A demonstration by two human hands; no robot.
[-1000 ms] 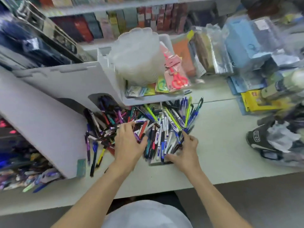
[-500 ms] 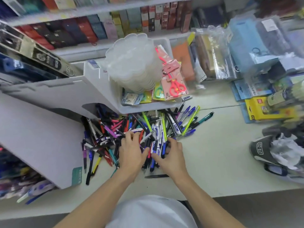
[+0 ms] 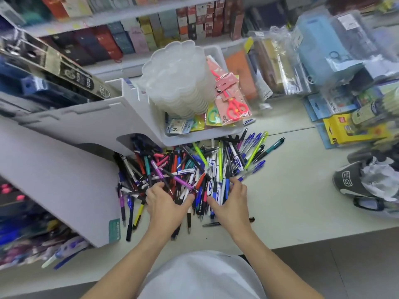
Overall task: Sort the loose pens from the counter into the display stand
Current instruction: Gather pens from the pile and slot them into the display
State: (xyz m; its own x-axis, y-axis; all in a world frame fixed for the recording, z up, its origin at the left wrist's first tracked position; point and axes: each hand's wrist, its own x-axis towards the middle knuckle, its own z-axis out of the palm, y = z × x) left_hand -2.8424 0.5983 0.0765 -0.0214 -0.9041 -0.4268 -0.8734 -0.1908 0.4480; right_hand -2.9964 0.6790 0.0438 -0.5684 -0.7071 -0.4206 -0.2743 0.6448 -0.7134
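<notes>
Both hands, left (image 3: 166, 207) and right (image 3: 230, 205), fingers spread flat on centre-frame pile of mixed-colour plastic pens (image 3: 194, 169): light, slippery, pinch mid-barrel.

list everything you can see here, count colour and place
pens: one big pile, mixed colours, counter centre
dark pen: one, lying apart at the pile's near edge
stand: one, white, left of the pile
bin: one, white, behind the pile
lids: one stack, clear, in the bin
scissors: one pack, pink, in the bin
yellow box: one, right on the counter
counter: one, pale
left hand: on the pile, fingers in the pens
right hand: on the pile, fingers in the pens
</notes>
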